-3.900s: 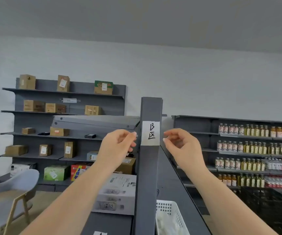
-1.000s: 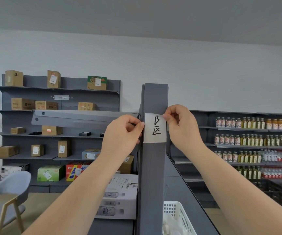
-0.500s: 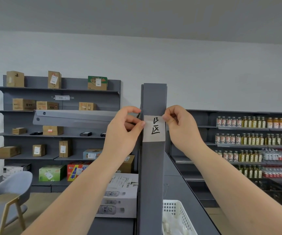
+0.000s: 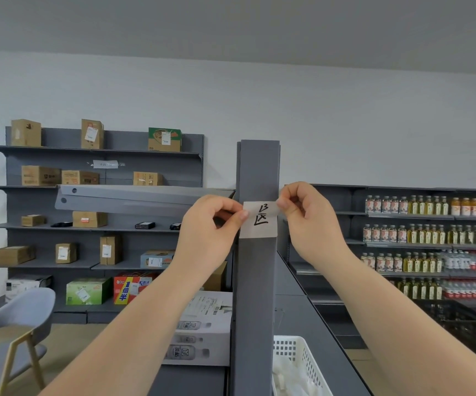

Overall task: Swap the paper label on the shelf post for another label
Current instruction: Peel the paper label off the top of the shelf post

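- because the paper label is sitting mid-frame on the grey post, both hands are working its top corners.
- left hand is pinching the left corner, right hand the right, likely for peeling evenly.

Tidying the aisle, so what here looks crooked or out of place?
The loose grey shelf panel left of the shelf post lies tilted across the aisle. The paper label sits roughly square.
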